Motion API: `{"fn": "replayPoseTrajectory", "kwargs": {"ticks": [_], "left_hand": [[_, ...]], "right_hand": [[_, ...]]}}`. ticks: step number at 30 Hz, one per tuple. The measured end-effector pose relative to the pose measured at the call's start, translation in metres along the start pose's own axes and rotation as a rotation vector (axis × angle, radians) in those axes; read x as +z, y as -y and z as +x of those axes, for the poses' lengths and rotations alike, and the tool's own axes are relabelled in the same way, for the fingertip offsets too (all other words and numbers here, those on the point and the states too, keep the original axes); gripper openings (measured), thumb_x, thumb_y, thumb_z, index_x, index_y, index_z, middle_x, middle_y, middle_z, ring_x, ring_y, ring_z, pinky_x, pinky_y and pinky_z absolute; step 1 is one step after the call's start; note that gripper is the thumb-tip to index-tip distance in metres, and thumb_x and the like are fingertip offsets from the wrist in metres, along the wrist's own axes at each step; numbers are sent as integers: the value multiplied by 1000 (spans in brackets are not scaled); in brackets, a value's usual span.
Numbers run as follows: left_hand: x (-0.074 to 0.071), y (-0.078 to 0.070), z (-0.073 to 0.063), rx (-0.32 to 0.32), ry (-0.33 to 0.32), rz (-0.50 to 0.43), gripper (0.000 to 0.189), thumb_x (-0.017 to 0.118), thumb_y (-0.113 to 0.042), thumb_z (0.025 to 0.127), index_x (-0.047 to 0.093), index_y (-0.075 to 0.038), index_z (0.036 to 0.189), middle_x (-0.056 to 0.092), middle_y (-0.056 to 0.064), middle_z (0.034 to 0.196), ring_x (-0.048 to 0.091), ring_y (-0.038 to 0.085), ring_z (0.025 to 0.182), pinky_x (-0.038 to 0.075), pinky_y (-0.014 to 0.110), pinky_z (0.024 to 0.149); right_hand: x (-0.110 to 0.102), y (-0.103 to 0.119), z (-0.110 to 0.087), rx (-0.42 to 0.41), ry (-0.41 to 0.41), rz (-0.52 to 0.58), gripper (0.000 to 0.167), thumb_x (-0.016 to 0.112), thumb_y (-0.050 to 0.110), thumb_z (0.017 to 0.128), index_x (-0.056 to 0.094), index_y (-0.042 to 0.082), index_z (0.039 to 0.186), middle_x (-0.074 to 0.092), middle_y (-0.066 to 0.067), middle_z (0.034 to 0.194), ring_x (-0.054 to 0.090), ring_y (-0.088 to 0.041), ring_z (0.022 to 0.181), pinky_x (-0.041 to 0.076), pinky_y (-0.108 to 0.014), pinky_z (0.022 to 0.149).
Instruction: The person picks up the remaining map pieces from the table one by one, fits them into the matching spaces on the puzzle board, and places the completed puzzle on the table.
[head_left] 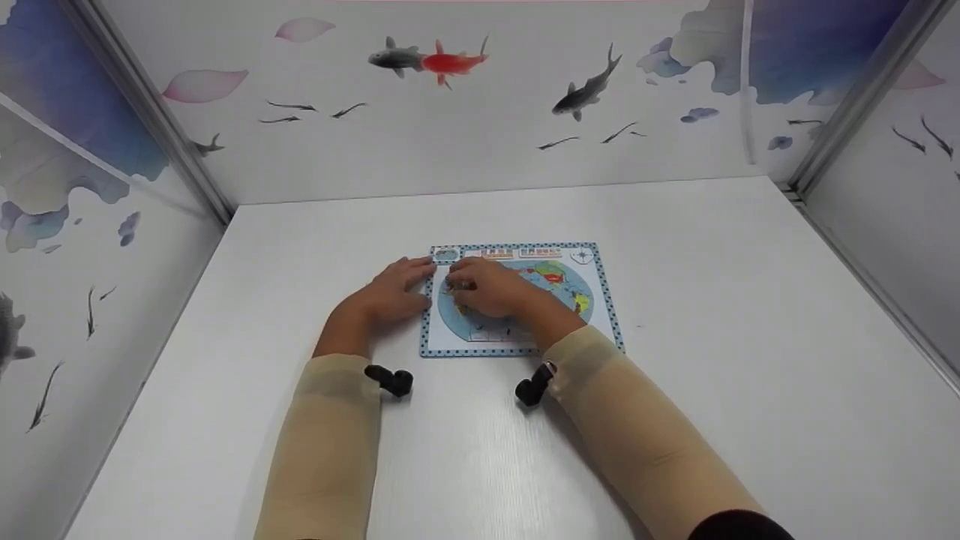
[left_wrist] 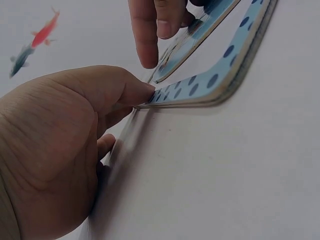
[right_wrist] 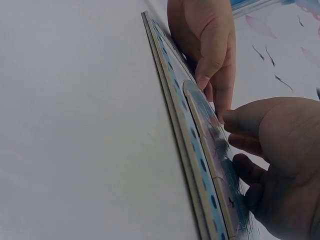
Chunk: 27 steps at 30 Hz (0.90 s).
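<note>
A world map jigsaw board (head_left: pixel 517 351) with a dotted blue border lies flat on the table. My left hand (head_left: pixel 394 291) rests at its left edge, and in the left wrist view the thumb (left_wrist: pixel 137 91) touches the border. My right hand (head_left: pixel 491 289) is over the left part of the oval map (head_left: pixel 574 281), its fingers bent down onto the surface. A gap shows between right thumb and fingers, and I see no piece held there. In the right wrist view the fingers (right_wrist: pixel 245 120) touch the map beside the left hand (right_wrist: pixel 215 55). The map under the palm is hidden.
The white table (head_left: pixel 720 315) extends around the board. Behind it stands a white wall (head_left: pixel 495 135) painted with fish and petals, with side walls at left and right. A small black camera (head_left: pixel 534 386) sits on the right sleeve, and another black camera (head_left: pixel 394 381) on the left.
</note>
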<state>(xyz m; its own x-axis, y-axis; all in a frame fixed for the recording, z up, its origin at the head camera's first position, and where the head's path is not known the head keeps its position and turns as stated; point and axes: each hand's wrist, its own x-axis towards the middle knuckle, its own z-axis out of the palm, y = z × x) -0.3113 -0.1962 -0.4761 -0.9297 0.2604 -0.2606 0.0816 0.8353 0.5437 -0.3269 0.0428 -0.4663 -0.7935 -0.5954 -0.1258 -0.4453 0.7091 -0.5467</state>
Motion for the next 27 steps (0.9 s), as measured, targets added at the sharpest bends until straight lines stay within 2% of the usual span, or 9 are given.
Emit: {"fn": "replayPoseTrajectory", "kwargs": {"ticks": [5,13,16,19,23,25,27], "left_hand": [[0,0,-1,1,-2,2,71,59,-38,102,34,-40,168,19,-21,179,1,19,171,9,59,138],[1,0,-2,-16,-3,-73,71,60,-38,101,36,-41,167,15,-18,180,0,19,172,8,58,138],[0,0,-3,-15,-6,-77,71,61,-38,100,36,-41,167,15,-17,181,0,20,172,8,59,138],[0,0,-3,-15,-9,-68,71,61,-38,101,35,-42,167,15,-16,181,0,21,172,8,60,137],[0,0,-3,-12,-8,-63,71,62,-37,102,35,-41,167,13,-13,182,0,23,172,8,61,137],[0,0,-2,-10,-6,-67,71,62,-37,102,34,-41,167,13,-12,182,-1,23,172,8,62,137],[1,0,-2,-8,-6,-68,72,63,-37,102,34,-40,168,13,-12,182,-1,23,172,7,62,137]], "right_hand": [[0,1,0,5,33,-27,47,53,35,111,56,24,157,44,4,171,34,-27,164,31,-51,134],[-3,1,0,-11,49,-71,45,50,35,112,59,23,155,47,2,170,36,-27,163,30,-51,135],[-5,-1,-1,11,32,-8,44,52,34,112,62,23,153,49,2,168,39,-26,162,32,-51,134],[-9,-3,-4,43,-30,93,41,54,31,111,65,22,150,53,1,164,47,-26,156,39,-50,130],[-20,-6,-9,113,-149,224,37,57,28,110,69,23,144,57,1,159,59,-27,138,52,-48,116],[-26,-6,-12,145,-182,279,35,57,28,111,70,24,143,57,1,158,63,-28,129,57,-47,108],[-33,-6,-15,167,-205,305,34,56,29,111,71,24,142,59,1,156,62,-26,127,58,-45,105]]}}
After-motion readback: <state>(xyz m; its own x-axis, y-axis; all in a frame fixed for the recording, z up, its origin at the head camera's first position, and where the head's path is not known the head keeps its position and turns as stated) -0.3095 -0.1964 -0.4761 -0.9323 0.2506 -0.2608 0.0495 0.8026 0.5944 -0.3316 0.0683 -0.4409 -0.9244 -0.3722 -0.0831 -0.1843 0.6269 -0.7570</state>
